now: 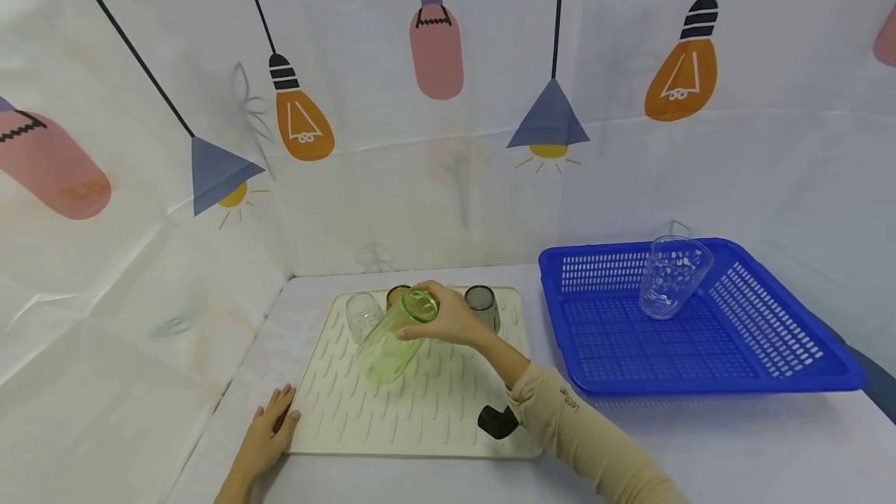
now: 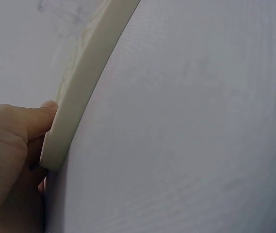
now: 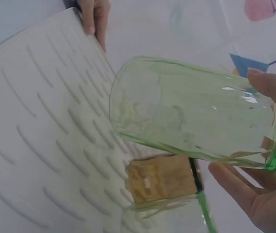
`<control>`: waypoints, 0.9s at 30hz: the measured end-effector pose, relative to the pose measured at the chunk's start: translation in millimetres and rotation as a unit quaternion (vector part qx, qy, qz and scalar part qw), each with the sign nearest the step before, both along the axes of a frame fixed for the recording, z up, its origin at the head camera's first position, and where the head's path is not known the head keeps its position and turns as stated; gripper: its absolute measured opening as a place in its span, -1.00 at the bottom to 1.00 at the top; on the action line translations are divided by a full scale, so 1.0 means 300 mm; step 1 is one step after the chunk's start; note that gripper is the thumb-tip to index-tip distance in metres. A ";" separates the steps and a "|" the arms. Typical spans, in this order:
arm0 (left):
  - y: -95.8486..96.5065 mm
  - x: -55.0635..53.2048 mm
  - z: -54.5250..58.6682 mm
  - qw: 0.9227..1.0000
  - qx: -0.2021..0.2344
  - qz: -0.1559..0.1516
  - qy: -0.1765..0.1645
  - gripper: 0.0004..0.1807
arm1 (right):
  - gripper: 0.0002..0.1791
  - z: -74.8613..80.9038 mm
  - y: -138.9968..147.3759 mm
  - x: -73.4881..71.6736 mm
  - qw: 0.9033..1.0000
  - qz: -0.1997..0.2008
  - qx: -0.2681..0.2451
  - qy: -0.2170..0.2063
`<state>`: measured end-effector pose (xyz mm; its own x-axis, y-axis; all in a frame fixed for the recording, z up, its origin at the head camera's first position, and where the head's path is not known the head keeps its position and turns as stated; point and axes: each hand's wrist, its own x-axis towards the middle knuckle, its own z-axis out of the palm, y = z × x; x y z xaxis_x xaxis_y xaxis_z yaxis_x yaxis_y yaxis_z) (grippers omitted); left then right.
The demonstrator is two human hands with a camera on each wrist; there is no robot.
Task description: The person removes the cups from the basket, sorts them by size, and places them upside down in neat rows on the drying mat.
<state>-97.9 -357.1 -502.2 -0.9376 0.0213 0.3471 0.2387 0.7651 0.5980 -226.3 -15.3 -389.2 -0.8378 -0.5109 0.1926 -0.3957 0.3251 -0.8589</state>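
Note:
My right hand (image 1: 451, 317) grips a green glass (image 1: 392, 344) by its thick-bottomed end, fingers and thumb on opposite sides. The glass tilts above a cream ridged mat (image 1: 420, 426), its mouth low and to the left. Beside the mat's front left corner lies my left hand (image 1: 266, 438), fingers stretched out; in the left wrist view its thumb (image 2: 43, 116) touches the mat's edge. Along the back of the mat stand a clear glass (image 1: 362, 319), an amber glass (image 3: 164, 179) and a grey glass (image 1: 484, 306). Another green-tinted glass (image 3: 205, 213) shows partly in the right wrist view.
To the right, a blue plastic basket (image 1: 672, 384) holds a clear glass (image 1: 668, 278) leaning inside it. A white sheet (image 1: 392, 201) printed with lamps hangs behind the white-covered table (image 1: 665, 442).

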 end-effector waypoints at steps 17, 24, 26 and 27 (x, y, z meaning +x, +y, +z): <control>0.001 0.001 -0.001 1.000 -0.015 0.015 -0.007 -0.55 | -0.09 -0.023 -0.118 0.028 0.992 0.030 0.100 0.076; -0.002 -0.004 -0.007 1.000 -0.012 0.017 0.008 -0.56 | -0.11 -0.014 -0.174 0.063 0.989 0.059 0.095 0.100; -0.002 -0.005 -0.007 1.000 -0.012 0.015 0.013 -0.56 | -0.09 -0.023 -0.196 0.072 0.989 0.064 0.082 0.103; -0.001 -0.006 -0.006 1.000 -0.011 0.014 0.014 -0.56 | -0.09 -0.028 -0.207 0.076 0.990 0.065 0.078 0.102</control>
